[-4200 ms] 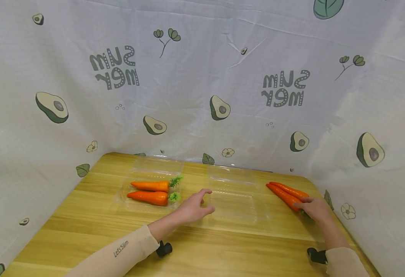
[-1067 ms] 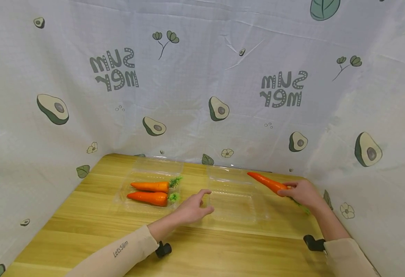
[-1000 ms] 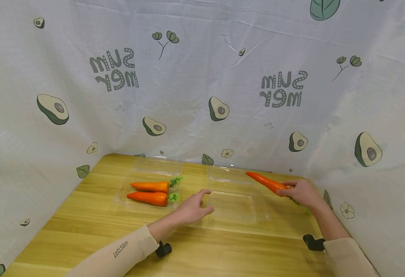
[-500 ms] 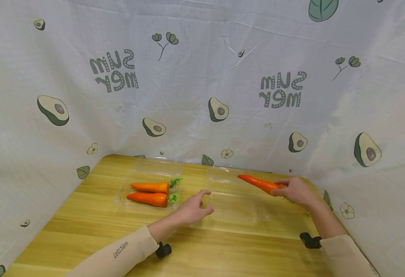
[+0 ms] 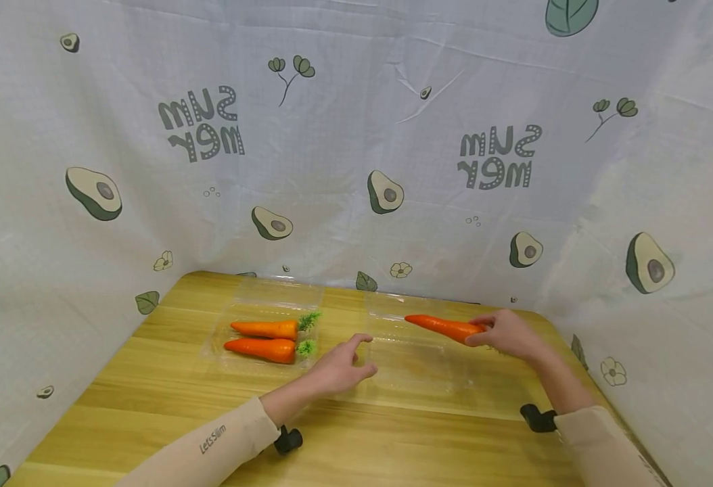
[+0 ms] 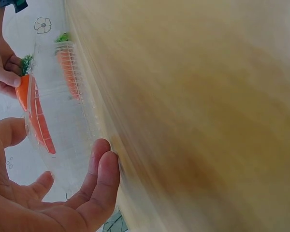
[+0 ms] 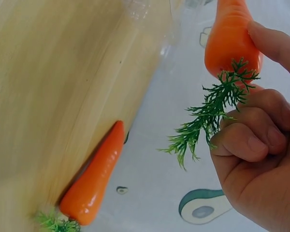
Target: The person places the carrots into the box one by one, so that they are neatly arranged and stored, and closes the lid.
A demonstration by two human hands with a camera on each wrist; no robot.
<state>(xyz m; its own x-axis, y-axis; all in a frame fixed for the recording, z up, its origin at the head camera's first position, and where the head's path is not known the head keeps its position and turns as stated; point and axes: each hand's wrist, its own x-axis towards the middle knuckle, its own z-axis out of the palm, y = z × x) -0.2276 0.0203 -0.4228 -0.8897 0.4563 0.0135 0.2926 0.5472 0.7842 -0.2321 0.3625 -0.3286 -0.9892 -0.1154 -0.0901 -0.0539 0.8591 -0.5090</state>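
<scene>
Orange, tapering, green-topped carrot [image 5: 438,326]: you're holding it above an open clear plastic container [image 5: 414,368].
Your right hand [image 5: 505,333] is pinching the thick end; your left hand [image 5: 338,365] is resting at the container's left side, fingers spread and loosely bent, gripping nothing, contact unclear. A similar orange carrot [image 7: 94,179] is lying on the yellow wood-grain table [image 5: 393,446]; two more orange carrots [image 5: 265,329] are sitting in a second clear plastic container [image 5: 279,292]. Step looks mid-transfer, not yet placed; next move is probably calling for lowering it level, then easing the pinch.
</scene>
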